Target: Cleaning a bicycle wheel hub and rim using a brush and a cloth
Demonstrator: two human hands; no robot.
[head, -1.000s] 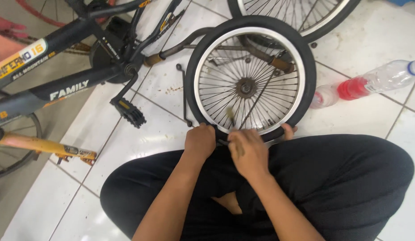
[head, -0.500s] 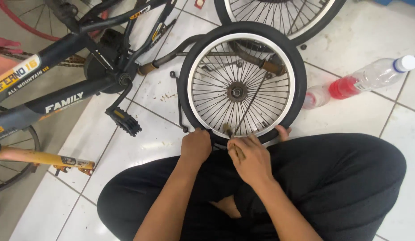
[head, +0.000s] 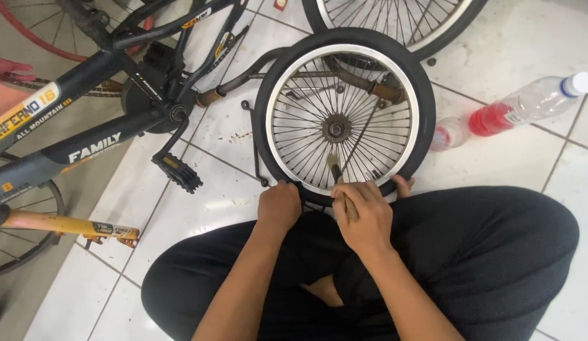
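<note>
Right hand (head: 363, 215) curled shut over the near edge of the small bicycle wheel (head: 342, 113), fingers folded around a slim metal tool (head: 335, 169) whose tip pokes up among the spokes just inside the rim; thumb tip shows past the tyre on the far right side. Left hand (head: 278, 207) closed in a loose fist on the black tyre (head: 426, 113) just beside it, knuckles up, pressing the tread at the wheel's lowest point. Both hands touch the wheel; right is nearer the tool and the rim. Wheel stands nearly upright, propped against the person's crossed legs in black trousers (head: 496, 252), hub straight ahead of the hands, away from the body. The tool's long axis runs from the hand toward the hub. Beyond: a black bicycle frame (head: 85, 145) with pedal (head: 177, 172) to the left, a second wheel (head: 395, 19) at the top, a plastic bottle (head: 527, 104) with red liquid lying on white floor tiles (head: 515, 158) to the right.
</note>
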